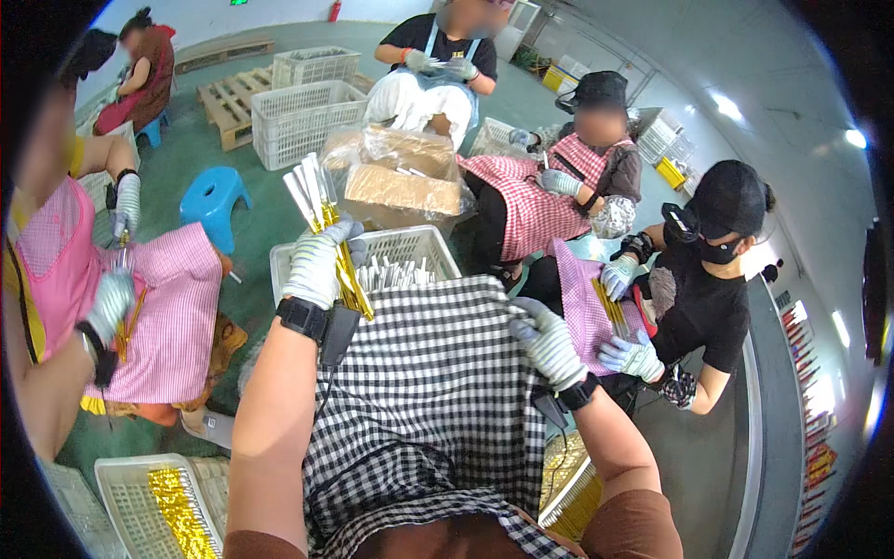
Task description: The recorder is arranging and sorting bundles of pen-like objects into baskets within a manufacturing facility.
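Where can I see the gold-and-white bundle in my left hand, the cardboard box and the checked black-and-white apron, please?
Gold-and-white bundle (348, 283): head view, gold part below the left hand (317, 264).
Cardboard box (400, 191): head view, its front panel.
Black-and-white apron (419, 373): head view, cloth over the lap.

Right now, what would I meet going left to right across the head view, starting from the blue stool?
Blue stool → left hand holding a bundle of white-and-gold sticks → right hand → gold sticks by the rightmost co-worker's hands → that co-worker's black cap.
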`<state>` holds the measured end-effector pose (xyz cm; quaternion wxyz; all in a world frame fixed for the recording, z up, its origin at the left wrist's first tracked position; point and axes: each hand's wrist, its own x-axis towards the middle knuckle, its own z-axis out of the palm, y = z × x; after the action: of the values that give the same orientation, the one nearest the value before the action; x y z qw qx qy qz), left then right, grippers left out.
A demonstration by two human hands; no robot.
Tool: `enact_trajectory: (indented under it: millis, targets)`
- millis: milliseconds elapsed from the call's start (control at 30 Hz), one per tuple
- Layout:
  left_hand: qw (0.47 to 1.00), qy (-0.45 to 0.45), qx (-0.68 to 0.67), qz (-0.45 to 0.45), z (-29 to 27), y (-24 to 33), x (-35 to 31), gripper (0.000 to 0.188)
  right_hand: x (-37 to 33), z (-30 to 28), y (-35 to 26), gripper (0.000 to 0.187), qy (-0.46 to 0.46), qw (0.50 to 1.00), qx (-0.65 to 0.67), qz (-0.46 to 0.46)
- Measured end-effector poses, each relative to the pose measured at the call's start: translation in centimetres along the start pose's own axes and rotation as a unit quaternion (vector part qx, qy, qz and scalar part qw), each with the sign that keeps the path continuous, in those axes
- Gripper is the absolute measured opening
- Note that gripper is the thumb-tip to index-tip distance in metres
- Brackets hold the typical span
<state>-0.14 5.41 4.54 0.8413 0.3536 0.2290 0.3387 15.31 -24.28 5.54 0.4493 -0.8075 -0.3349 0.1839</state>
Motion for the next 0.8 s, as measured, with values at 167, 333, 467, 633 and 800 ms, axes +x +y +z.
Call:
enact_trajectory:
  millis: [167, 333, 467, 633, 800]
  targets:
    - [0.995, -0.088, 0.022, 0.047, 0.8, 3.4, -1.2, 0.018, -1.9, -1.6, 1.4, 0.031, 0.133, 0.99, 0.053, 0.017]
    - [0.961, -0.203, 0.175, 0.065, -0.7, 6.6, -5.9, 0.03, -0.8, 0.3, 8.2, 0.029, 0.099, 0.994, 0.036, -0.016]
    - [0.902, -0.219, 0.372, -0.019, -3.3, 5.5, -11.4, 0.042, 0.4, 2.8, 13.5, 0.047, -0.007, 0.985, -0.164, 0.062]
    - [0.867, -0.151, 0.445, -0.165, -8.1, -1.1, -13.4, 0.04, -0.4, 4.5, 14.0, 0.043, -0.008, 0.993, -0.044, 0.107]
    - [0.878, -0.082, 0.461, -0.098, -10.9, -5.4, -10.7, 0.037, -1.5, 4.4, 11.3, 0.046, 0.04, 0.967, -0.244, 0.053]
